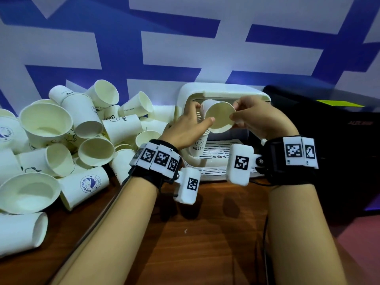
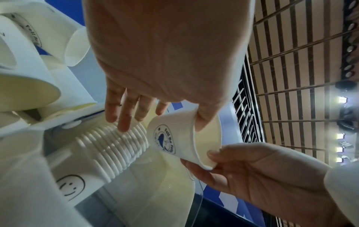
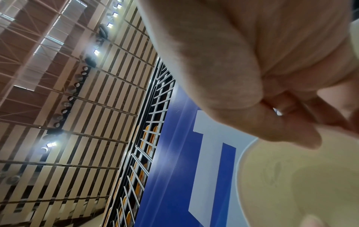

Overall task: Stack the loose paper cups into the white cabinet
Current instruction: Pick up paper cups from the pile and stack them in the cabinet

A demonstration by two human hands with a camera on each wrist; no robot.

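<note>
Cup (image 1: 220, 118), tilted with its mouth toward the camera, is held in front of the cabinet (image 1: 224, 93) opening, between both hands. Its rim is pinched at 3 o'clock by the right hand (image 1: 261, 118), thumb inside and fingers outside, as the left wrist view shows. The left hand (image 1: 185, 128) is placed at the cup's 9 o'clock, thumb (image 2: 205, 116) pressed on the rim and inner wall, while its other fingers (image 2: 124, 116) are laid, nearly straight, on the top of the stack (image 2: 114, 147). This stack of nested cups is stood inside the cabinet, at 7 o'clock of the held cup, with a smiley face and "HELLO" printed on its lowest cup. A white slatted tray (image 1: 216, 159) is seen at the cabinet's base. A pile of loose cups (image 1: 61, 136) is spread at 9 o'clock of the cabinet, on a brown wooden table (image 1: 205, 233). A black box (image 1: 329, 140) is set at 3 o'clock of the cabinet. A blue and white wall (image 1: 185, 38) is seen behind everything.
</note>
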